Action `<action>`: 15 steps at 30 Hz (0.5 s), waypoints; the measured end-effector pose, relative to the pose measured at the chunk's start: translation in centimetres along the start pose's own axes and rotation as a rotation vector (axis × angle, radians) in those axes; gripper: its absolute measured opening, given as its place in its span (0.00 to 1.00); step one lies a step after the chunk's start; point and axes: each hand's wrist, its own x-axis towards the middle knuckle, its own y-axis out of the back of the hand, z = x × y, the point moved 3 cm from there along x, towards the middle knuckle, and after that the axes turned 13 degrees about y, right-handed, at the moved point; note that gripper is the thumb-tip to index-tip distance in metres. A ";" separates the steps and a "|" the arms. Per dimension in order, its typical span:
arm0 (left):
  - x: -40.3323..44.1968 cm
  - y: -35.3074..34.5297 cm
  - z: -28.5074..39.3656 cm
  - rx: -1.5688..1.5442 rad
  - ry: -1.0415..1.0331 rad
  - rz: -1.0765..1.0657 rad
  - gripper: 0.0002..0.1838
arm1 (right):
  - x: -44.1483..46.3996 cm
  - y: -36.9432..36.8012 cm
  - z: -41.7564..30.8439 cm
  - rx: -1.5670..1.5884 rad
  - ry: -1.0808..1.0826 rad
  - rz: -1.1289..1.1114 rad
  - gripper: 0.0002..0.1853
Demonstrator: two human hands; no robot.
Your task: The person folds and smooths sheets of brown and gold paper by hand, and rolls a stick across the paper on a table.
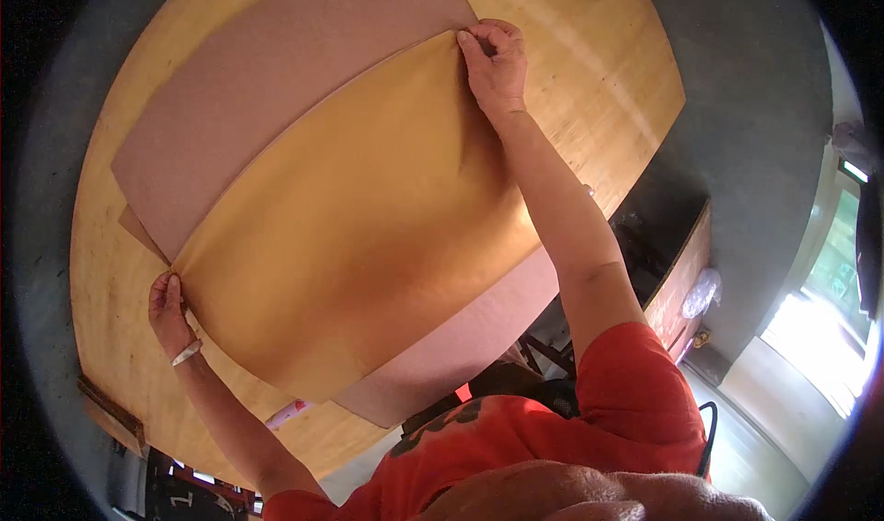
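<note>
Gripping the yellow sheet (359,199) by both ends of its far long edge: pinching one corner between thumb and fingers of the left hand (168,311), pinching the other the same way with the right hand (499,72). Running the sheet's long axis from hand to hand, slanting up from left to right in view, and reaching farther up the wooden table (599,52) with the right. Lying on the red shirt's (635,383) side of both grips, over pink board (285,88) showing past both long edges.
</note>
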 end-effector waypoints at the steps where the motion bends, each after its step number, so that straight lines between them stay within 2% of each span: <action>1: 0.1 0.0 0.0 0.002 -0.002 0.008 0.07 | 0.1 0.0 0.1 0.000 -0.001 -0.001 0.06; 6: -0.3 -0.2 0.4 0.035 -0.010 0.029 0.07 | 0.2 -0.3 0.3 -0.111 0.030 -0.034 0.06; 10: -0.1 -0.2 0.4 0.016 -0.008 0.035 0.07 | 0.1 -0.6 0.6 -0.070 0.031 -0.014 0.07; 12: -0.1 -0.1 0.3 0.010 -0.006 0.041 0.07 | 0.3 -0.5 0.1 -0.167 0.115 -0.023 0.08; 15: 0.0 0.0 0.2 0.037 0.000 0.047 0.07 | 0.5 -0.3 -0.9 -0.171 0.022 -0.039 0.09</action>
